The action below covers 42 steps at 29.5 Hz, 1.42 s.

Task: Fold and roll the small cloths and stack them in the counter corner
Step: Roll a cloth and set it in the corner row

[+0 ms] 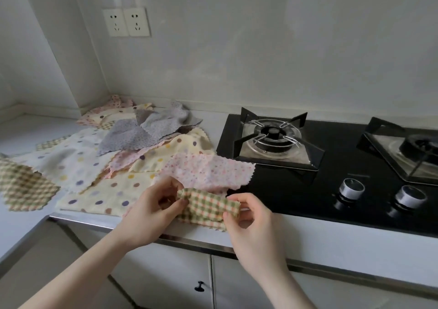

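Pale counter [26,216], scattered small cloths [78,164] spread flat, black gas hob [331,190] inset

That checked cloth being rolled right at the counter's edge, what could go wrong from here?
1. The checked cloth is pinched only at its ends by the left hand and right hand; the half-made roll could spring loose.
2. Its free flap lies at the counter edge, so it might slide off if let go.
3. The pink floral cloth overlaps the black hob near a burner; probably risky if that were lit.
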Tool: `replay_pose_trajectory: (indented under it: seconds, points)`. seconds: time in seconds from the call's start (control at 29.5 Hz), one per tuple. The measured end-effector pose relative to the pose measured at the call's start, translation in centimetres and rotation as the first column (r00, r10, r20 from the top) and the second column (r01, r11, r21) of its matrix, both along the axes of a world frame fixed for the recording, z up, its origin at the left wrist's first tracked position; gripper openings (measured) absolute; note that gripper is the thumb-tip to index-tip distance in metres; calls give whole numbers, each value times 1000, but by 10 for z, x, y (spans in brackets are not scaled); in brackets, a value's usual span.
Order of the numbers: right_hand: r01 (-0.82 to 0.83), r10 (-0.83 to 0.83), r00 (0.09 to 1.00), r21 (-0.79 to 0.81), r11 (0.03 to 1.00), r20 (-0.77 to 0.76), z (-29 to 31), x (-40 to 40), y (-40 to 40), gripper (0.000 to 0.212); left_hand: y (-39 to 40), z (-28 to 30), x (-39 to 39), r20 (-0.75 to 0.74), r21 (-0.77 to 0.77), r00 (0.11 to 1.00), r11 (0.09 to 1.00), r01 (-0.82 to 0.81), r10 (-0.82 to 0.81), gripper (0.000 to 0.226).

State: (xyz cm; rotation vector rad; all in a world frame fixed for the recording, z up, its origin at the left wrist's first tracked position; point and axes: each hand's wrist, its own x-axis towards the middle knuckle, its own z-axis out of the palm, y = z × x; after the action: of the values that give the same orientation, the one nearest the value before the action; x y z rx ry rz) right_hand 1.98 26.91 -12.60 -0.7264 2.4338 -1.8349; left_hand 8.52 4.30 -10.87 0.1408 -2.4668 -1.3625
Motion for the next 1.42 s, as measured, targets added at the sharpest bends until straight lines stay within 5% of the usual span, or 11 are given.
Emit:
replay_pose_trajectory:
  seconds: [0.17, 0.34, 0.54, 0.74, 0.85, 1.18, 1.42]
  points:
    - [-49, 23, 975, 115, 992, 220, 15, -9, 4, 23, 6, 16, -5, 270, -83, 961, 995, -46, 67, 7]
    - [-202, 54, 910, 324, 924, 412, 97, -27, 53, 19, 60, 109, -6, 512, -330, 845, 944, 24, 157, 18]
    - [-93, -97, 919, 448, 889, 383, 256, 2, 238, 11, 213, 244, -19, 467, -225, 878, 947, 231, -103, 25]
    - [78, -251, 929, 521, 850, 271, 309, 15, 400, 14, 368, 293, -51, 388, -179, 863, 892, 414, -323, 28]
    - [180, -348, 890, 474, 862, 294, 323, -6, 486, 11, 454, 309, -92, 403, -206, 824, 838, 506, -399, 28]
    - [435, -568, 732, 384, 814, 375, 314, -106, 597, 12, 571, 316, -238, 392, -192, 778, 784, 591, -491, 23]
    - [680, -751, 467, 353, 642, 466, 291, -167, 681, 15, 638, 325, -325, 419, -209, 764, 767, 607, -490, 21]
